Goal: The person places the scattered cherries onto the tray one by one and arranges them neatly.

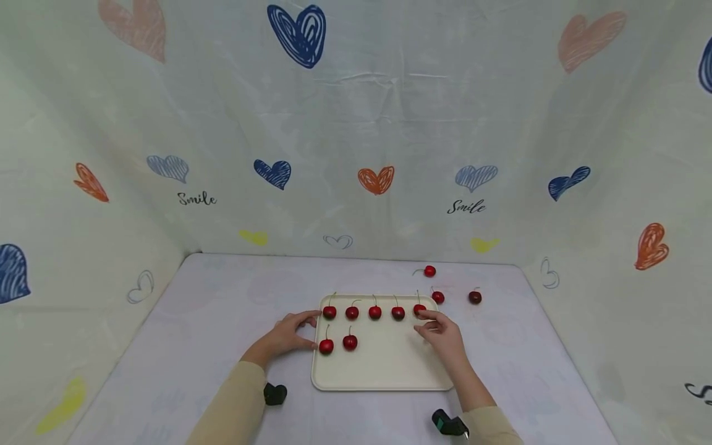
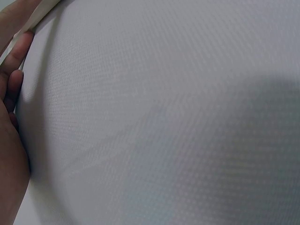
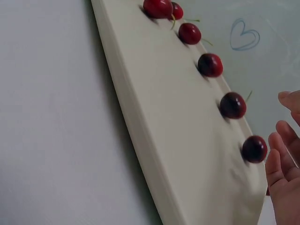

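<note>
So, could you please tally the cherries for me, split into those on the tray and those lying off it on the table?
Cherries on the tray: 7 (back row of 5 starting at, front row of 2 starting at)
Cherries off the tray, on the table: 3 ()
Total: 10 cherries

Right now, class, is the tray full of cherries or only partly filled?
Partly filled: the tray holds seven cherries, its near half bare; three more cherries lie on the table.

10 cherries (image 1: 375, 313), 1 tray (image 1: 384, 371).
</note>
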### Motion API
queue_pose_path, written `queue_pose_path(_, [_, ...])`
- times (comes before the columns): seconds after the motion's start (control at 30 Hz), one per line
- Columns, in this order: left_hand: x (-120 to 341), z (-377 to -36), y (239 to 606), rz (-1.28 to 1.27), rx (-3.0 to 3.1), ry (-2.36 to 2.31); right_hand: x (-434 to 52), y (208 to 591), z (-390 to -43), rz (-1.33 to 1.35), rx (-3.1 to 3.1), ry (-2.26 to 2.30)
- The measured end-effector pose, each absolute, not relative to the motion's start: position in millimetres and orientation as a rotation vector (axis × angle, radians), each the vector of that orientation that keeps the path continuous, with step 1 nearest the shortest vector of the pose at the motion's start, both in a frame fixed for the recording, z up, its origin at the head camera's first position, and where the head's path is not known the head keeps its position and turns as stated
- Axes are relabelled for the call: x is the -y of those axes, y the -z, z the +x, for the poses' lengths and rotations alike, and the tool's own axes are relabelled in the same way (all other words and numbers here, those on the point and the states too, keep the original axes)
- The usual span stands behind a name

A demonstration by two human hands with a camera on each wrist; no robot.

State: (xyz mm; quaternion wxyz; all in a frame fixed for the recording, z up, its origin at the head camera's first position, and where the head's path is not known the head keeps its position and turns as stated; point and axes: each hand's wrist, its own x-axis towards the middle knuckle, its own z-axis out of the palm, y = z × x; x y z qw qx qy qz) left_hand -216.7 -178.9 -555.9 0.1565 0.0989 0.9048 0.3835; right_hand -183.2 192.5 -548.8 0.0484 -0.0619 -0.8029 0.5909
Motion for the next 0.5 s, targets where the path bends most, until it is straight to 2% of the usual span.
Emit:
queue_pose_path(0.3, [181,-218,559,0.286,-2.585,-1.119,-232,549,-206,-0.331,2.542,-1.615])
queue_pose_path(0.5, [181,-219,560,0.301,-2.581,-1.122,-243,552,-217,-0.314,2.578,-1.555])
